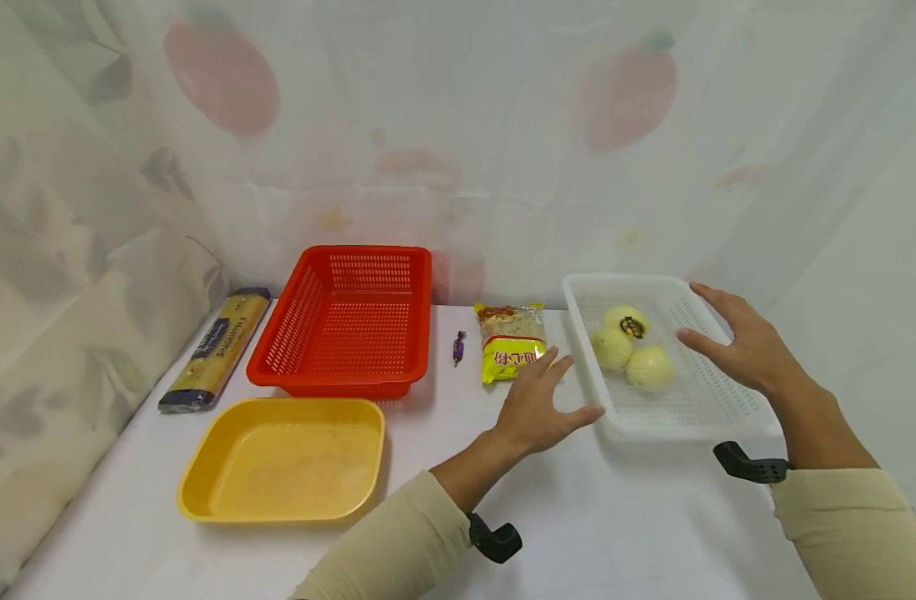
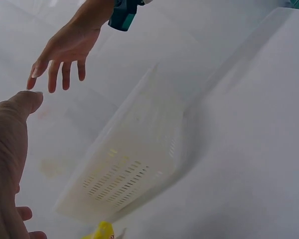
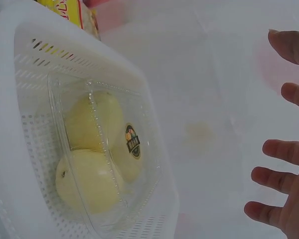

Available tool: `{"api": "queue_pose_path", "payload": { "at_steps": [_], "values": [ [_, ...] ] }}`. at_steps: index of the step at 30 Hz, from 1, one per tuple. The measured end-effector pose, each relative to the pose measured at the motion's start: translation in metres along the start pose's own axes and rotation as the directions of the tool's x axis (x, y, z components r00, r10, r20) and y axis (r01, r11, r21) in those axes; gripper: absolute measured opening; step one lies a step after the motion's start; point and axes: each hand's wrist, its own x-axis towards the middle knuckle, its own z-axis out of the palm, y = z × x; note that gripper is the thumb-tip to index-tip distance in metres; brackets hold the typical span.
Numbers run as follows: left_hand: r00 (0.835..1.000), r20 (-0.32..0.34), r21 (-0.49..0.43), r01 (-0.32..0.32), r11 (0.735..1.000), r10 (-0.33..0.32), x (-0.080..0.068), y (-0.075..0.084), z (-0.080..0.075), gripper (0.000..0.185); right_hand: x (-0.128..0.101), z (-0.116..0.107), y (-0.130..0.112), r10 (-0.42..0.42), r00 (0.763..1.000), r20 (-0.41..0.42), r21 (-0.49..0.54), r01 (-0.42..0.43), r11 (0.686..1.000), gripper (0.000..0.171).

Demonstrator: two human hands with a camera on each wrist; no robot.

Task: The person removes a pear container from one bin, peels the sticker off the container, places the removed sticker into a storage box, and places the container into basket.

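Note:
A white plastic basket (image 1: pixel 698 432) stands on the right of the table. Inside it is a clear plastic box (image 3: pixel 70 119) with three round pale-yellow fruits (image 3: pixel 89 179), one bearing a dark label. My left hand (image 1: pixel 536 412), fingers spread, hovers by the basket's left side, its thumb tip near the rim in the head view. Over the basket's right side is my right hand (image 1: pixel 750 346), thumb and fingers apart and holding nothing; the right wrist view shows its fingers (image 3: pixel 281 152) beyond the basket. A yellow food bag (image 1: pixel 512 342) lies just past my left fingertips.
A red basket (image 1: pixel 371 312) stands at back left, with a yellow tray (image 1: pixel 281 512) in front of it. Left of them lies a long pasta pack (image 1: pixel 217 350). A small purple-wrapped candy (image 1: pixel 458 348) lies beside the food bag. Curtains (image 1: pixel 458 125) hang behind the table.

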Motion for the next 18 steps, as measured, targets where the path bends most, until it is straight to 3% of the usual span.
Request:
{"api": "queue_pose_path", "payload": {
  "at_steps": [18],
  "values": [
    [0.996, 0.071, 0.036, 0.054, 0.998, -0.057, 0.007, 0.003, 0.043, 0.091, 0.006, 0.015, 0.019, 0.095, 0.994, 0.046, 0.080, -0.098, 0.992, 0.078]
  ]
}}
